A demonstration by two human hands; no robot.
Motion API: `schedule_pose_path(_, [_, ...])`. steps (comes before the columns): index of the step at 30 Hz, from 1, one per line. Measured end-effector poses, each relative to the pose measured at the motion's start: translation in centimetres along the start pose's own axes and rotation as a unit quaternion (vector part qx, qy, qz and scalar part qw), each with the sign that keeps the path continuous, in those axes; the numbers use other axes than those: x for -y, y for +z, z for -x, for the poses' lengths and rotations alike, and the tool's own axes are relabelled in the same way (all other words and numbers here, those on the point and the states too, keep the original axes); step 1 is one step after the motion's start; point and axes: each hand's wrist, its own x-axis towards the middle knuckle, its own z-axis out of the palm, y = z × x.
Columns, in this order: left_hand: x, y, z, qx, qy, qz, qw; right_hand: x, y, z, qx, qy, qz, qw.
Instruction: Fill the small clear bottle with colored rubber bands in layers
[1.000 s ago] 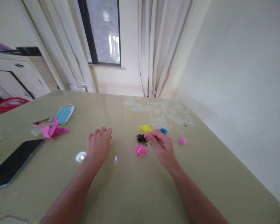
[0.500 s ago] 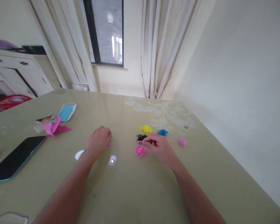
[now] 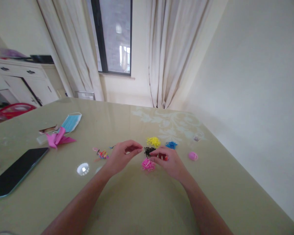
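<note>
Small loose rubber bands lie on the table in heaps by colour: yellow bands (image 3: 153,141), black bands (image 3: 149,151), pink bands (image 3: 148,164) and blue bands (image 3: 171,145). My left hand (image 3: 127,153) is just left of the black heap, thumb and fingertips pinched together; anything between them is too small to make out. My right hand (image 3: 169,161) reaches in from the right, fingertips closed at the edge of the black heap, above the pink one. Something red shows partly behind its fingers. A mixed-colour heap of bands (image 3: 103,154) lies left of my left hand.
On the left are a phone (image 3: 17,173), a pink folded paper shape (image 3: 58,138), a blue face mask (image 3: 72,123) and a shiny white round object (image 3: 83,169). A pink rounded item (image 3: 192,156) lies at right, with a wall (image 3: 259,98) beyond the table edge.
My left hand has moved right, from the mixed heap to beside the black bands, uncovering that heap. My right hand stays near the black and pink heaps. The view has tilted slightly.
</note>
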Motion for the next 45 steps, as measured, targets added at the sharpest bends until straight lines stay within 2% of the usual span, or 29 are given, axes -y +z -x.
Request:
schedule_pose_path(5, [-0.6, 1.5, 0.6, 0.054, -0.010, 0.101, 0.993, 1.1, 0.9, 0.2, -0.042, -0.022, -0.077, 0.996])
schedule_pose_path(9, [-0.8, 1.7, 0.8, 0.039, -0.016, 0.096, 0.994, 1.2, 1.4, 0.3, -0.046, -0.036, -0.075, 0.995])
schedule_pose_path(16, [-0.8, 1.2, 0.4, 0.052, -0.037, 0.093, 0.994, 0.8, 1.1, 0.2, -0.064, -0.042, -0.067, 0.995])
schedule_pose_path(18, [-0.4, 0.4, 0.1, 0.027, -0.037, 0.048, 0.998, 0.8, 0.7, 0.2, -0.067, -0.025, -0.098, 0.993])
schedule_pose_path(20, [0.1, -0.9, -0.2, -0.016, -0.041, -0.073, 0.996, 0.8, 0.1, 0.2, -0.070, -0.002, -0.141, 0.987])
schedule_pose_path(21, [0.4, -1.7, -0.2, -0.033, -0.047, -0.165, 0.985, 0.7, -0.3, 0.2, -0.070, 0.010, -0.162, 0.984])
schedule_pose_path(23, [1.1, -3.4, -0.1, -0.039, -0.076, -0.345, 0.935, 0.4, -1.0, 0.1, -0.073, 0.033, -0.194, 0.978])
schedule_pose_path(25, [1.9, -5.1, 0.3, 0.013, -0.118, -0.433, 0.894, 0.0, -1.5, 0.1, -0.074, 0.049, -0.223, 0.971])
schedule_pose_path(28, [3.1, -6.9, 0.8, 0.103, -0.170, -0.441, 0.875, -0.6, -1.8, 0.1, -0.070, 0.056, -0.273, 0.958])
schedule_pose_path(31, [3.9, -7.5, 0.8, 0.134, -0.190, -0.439, 0.868, -0.7, -1.7, 0.3, -0.057, 0.049, -0.300, 0.951])
schedule_pose_path(39, [3.1, -6.8, 0.3, 0.108, -0.227, -0.461, 0.851, -0.1, -2.4, 0.8, -0.027, 0.001, -0.322, 0.946])
schedule_pose_path(43, [3.0, -6.6, 0.2, 0.100, -0.237, -0.475, 0.842, -1.6, -4.2, 0.3, -0.064, 0.009, -0.279, 0.958])
schedule_pose_path(45, [2.9, -6.5, 0.1, 0.091, -0.234, -0.473, 0.844, -2.7, -5.4, 0.0, -0.053, 0.035, -0.221, 0.973])
